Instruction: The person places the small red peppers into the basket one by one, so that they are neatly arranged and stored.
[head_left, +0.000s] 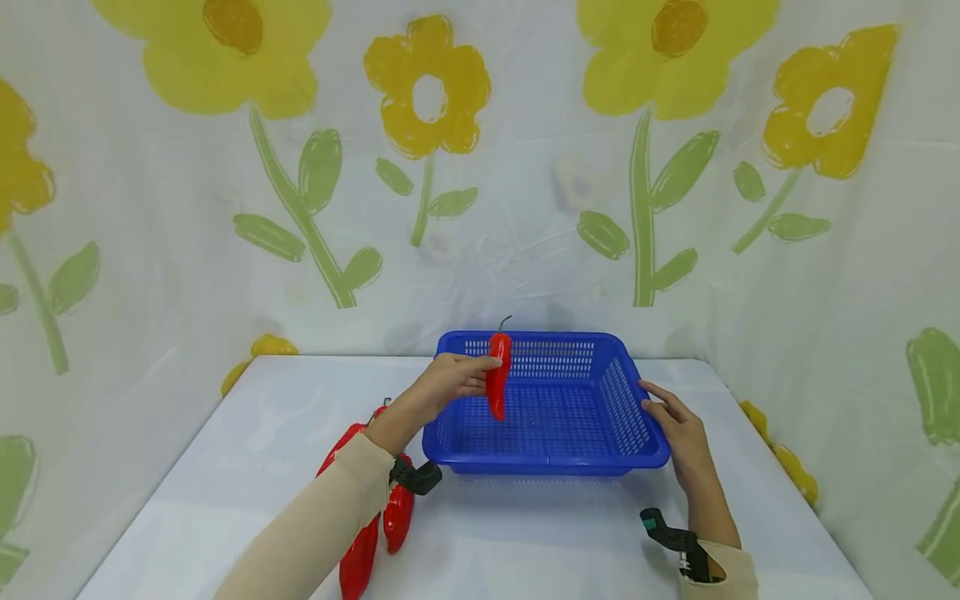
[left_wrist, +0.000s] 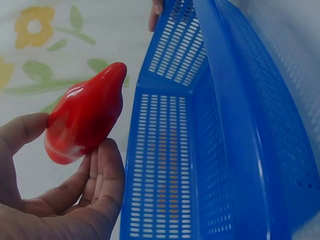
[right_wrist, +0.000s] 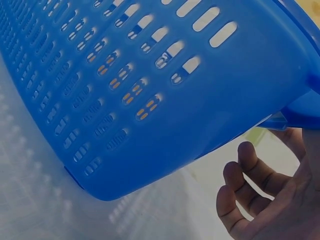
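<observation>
Between thumb and fingertips, my left hand (head_left: 452,382) pinches a red chili pepper (head_left: 498,377), stem upward, above the left part of a blue plastic basket (head_left: 543,461). In the left wrist view the pepper (left_wrist: 87,115) appears glossy, with the basket's slotted wall (left_wrist: 160,165) beside it. My right hand (head_left: 678,429) grips the basket's right rim. The right wrist view shows several curled fingers of that hand (right_wrist: 270,190) below the rim, apart from the slotted side (right_wrist: 165,135); the thumb's contact is hidden there. No pepper shows inside the basket.
Several red peppers (head_left: 398,512) lie on the white table (head_left: 247,467) left of the basket, partly hidden by my left forearm. A white curtain (head_left: 517,167) with printed yellow flowers hangs behind the table and along its sides. Black camera mounts sit on both wrists.
</observation>
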